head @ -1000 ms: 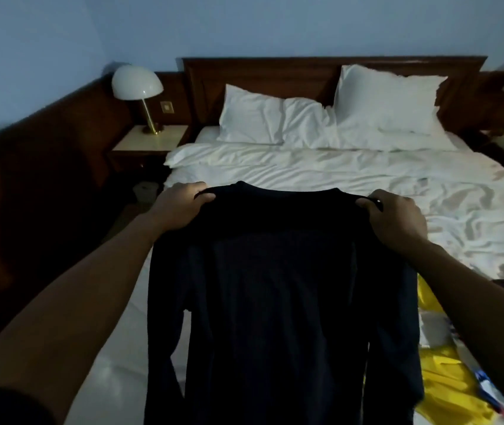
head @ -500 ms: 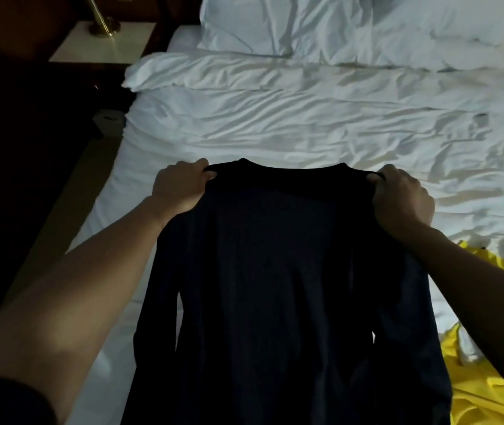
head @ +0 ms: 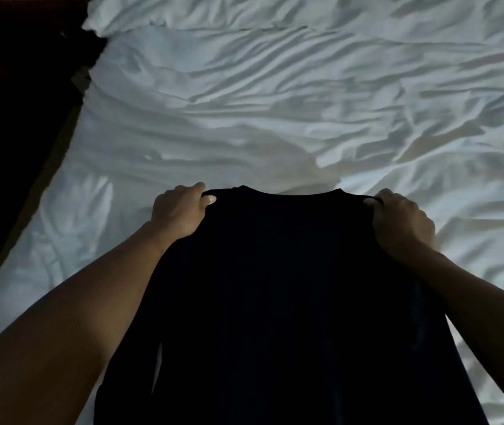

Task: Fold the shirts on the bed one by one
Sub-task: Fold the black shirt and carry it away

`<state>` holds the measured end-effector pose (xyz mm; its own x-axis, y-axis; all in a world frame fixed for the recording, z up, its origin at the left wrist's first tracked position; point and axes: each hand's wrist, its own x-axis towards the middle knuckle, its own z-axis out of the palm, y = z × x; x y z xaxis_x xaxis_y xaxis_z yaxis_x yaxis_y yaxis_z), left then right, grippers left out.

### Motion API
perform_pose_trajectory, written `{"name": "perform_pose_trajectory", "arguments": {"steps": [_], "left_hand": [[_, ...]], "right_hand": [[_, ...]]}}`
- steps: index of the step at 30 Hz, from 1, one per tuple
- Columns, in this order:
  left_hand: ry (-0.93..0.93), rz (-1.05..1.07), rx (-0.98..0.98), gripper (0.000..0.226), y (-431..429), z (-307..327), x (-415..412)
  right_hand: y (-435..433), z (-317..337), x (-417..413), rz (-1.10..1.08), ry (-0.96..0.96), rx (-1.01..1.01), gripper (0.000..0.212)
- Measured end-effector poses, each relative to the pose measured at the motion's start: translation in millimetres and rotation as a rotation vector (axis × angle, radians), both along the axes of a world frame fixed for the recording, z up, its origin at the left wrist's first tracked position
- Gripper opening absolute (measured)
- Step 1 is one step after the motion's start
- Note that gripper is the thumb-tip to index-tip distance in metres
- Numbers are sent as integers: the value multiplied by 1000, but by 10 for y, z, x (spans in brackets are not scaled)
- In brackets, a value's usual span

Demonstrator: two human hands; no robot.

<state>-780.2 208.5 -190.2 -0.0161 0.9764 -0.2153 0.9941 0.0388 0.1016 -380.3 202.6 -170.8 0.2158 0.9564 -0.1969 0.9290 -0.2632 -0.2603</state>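
Note:
A dark navy long-sleeved shirt (head: 287, 302) is stretched out in front of me over the white bed (head: 275, 102), collar edge away from me. My left hand (head: 178, 214) grips its left shoulder, thumb on top of the fabric. My right hand (head: 402, 223) grips the right shoulder. The shirt's body runs down to the bottom edge of the view, and its sleeves hang along both sides. Its lower hem is out of sight.
Rumpled white bedding covers the mattress all around the shirt. The bed's left edge (head: 45, 194) runs diagonally, with dark floor (head: 5, 118) beyond it.
My view has tilted down: pillows, lamp, nightstand and the yellow clothes on the right have left the frame. Both hands hold the shirt's shoulders the same way, now lower over the bed.

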Motion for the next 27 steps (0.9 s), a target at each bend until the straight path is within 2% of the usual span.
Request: {"name": "perform_pose_trajectory", "arguments": {"steps": [6, 11, 14, 16, 18, 21, 24, 27], "left_hand": [[29, 36, 8, 40, 43, -332, 53], [167, 29, 317, 35, -173, -398, 482], [-78, -70, 434, 22, -469, -438, 1226], [-273, -214, 373, 24, -735, -521, 1865], [-415, -325, 254, 37, -924, -612, 2456], [-527, -303, 58, 54, -907, -698, 2997], [-519, -295, -25, 62, -817, -835, 3128], [-383, -391, -18, 64, -811, -988, 3096]], "right_hand": [[97, -381, -7, 8, 36, -16, 33], [-40, -437, 106, -164, 283, -55, 44], [-249, -391, 274, -270, 452, -73, 48], [-452, -340, 418, -331, 596, -110, 49], [-672, -266, 556, -400, 776, -203, 47], [-979, -190, 765, -441, 958, -355, 33], [-1237, -162, 991, -446, 988, -425, 31], [-1494, -169, 1165, -466, 995, -421, 25]]}}
